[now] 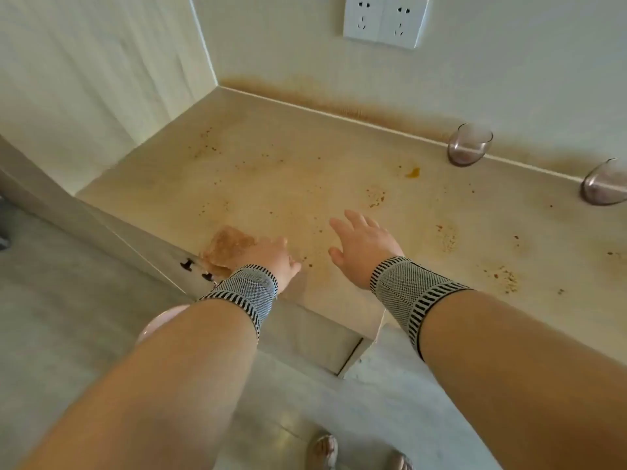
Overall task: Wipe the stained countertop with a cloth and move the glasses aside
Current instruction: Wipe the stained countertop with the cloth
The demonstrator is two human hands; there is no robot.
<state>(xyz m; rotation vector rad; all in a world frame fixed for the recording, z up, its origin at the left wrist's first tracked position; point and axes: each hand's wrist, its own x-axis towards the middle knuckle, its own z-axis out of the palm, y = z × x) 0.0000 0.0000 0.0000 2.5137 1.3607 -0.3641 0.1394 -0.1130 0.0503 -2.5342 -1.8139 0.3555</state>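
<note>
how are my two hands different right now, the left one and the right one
The left hand rests on the brown-stained cloth at the countertop's front edge; the right hand touches no cloth. The left hand's fingers are hidden, so its grip is unclear; the right hand's fingers are spread and relaxed. The left hand sits nearer the front edge, the right farther in. Both wear striped grey wristbands.

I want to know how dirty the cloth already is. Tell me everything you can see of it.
The cloth is a small crumpled pad, tan to orange-brown all over its visible surface, so it looks well soiled; its original colour cannot be told. It looks soft and thin. It lies at the front edge of the countertop, near the left end, bunched rather than spread flat. The left hand rests on its near side, covering part of it. The right hand is apart from it.
</note>
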